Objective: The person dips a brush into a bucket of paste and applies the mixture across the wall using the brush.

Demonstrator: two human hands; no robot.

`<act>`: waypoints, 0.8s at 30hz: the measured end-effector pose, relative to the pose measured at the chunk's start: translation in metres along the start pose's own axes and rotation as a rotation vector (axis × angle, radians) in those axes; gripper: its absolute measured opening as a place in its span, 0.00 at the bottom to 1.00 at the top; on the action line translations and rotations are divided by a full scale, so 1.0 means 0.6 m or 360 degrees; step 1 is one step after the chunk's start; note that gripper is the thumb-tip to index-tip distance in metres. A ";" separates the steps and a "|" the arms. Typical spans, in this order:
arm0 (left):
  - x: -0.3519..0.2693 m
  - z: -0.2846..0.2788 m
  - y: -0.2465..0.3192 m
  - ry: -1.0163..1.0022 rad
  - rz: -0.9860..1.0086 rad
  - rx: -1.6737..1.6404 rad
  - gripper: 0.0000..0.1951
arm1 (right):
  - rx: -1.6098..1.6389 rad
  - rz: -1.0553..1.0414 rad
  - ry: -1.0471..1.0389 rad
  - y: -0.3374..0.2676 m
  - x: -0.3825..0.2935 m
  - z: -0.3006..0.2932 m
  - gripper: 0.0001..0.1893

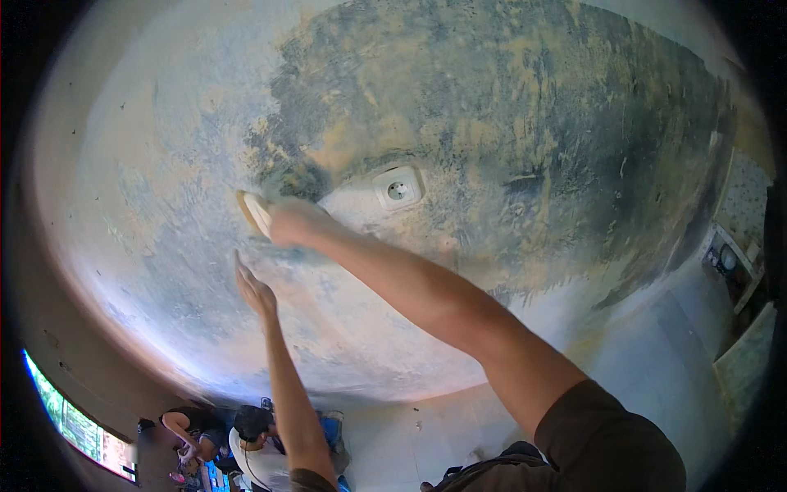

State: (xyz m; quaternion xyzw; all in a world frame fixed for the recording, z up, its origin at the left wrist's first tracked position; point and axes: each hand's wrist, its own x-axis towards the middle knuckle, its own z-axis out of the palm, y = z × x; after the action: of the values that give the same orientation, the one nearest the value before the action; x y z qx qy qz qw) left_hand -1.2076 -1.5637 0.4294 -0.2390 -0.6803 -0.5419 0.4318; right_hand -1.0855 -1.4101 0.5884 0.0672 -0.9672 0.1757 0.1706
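Before me rises a wall [203,295] with patchy grey-green and cream paint. My right hand [299,222], blurred, grips a pale hand tool [253,212] with a tan edge held at the wall. It may be a sanding block or a brush; the blur hides which. Lower and a little to the left, my left hand [253,289] is stretched out with nothing in it. Its fingers are extended at the wall, and I cannot tell whether they touch. A white electrical socket [398,189] is set in the wall to the right of my right hand.
At the lower left, one person [249,440] in a white top and another [192,427] in dark clothes are close together. A window [77,424] lies beyond them. Pale tiled floor [393,440] runs along the wall's foot. A framed item [728,261] stands at far right.
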 end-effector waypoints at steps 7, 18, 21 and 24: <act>-0.536 -0.011 0.034 -0.0225 -0.1487 -0.0371 0.16 | 0.1308 0.0767 -0.0292 0.216 -0.412 0.295 0.26; -0.878 -0.001 0.153 -0.1713 -0.2034 -0.0577 0.15 | 0.2707 0.1981 -0.0182 0.302 -0.882 0.462 0.17; -0.884 0.021 0.180 -0.1905 -0.1882 -0.0696 0.15 | 0.2540 0.1967 0.0084 0.302 -0.868 0.421 0.18; -0.854 0.050 0.176 -0.1973 -0.1821 -0.0870 0.18 | 0.1917 0.1597 0.0163 0.325 -0.807 0.343 0.19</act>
State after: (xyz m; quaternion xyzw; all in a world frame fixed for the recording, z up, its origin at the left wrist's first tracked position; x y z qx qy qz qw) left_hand -0.8710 -1.4307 0.0501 -0.2076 -0.6539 -0.5914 -0.4238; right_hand -0.7339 -1.2694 0.1743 -0.3050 -0.6110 0.7288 0.0494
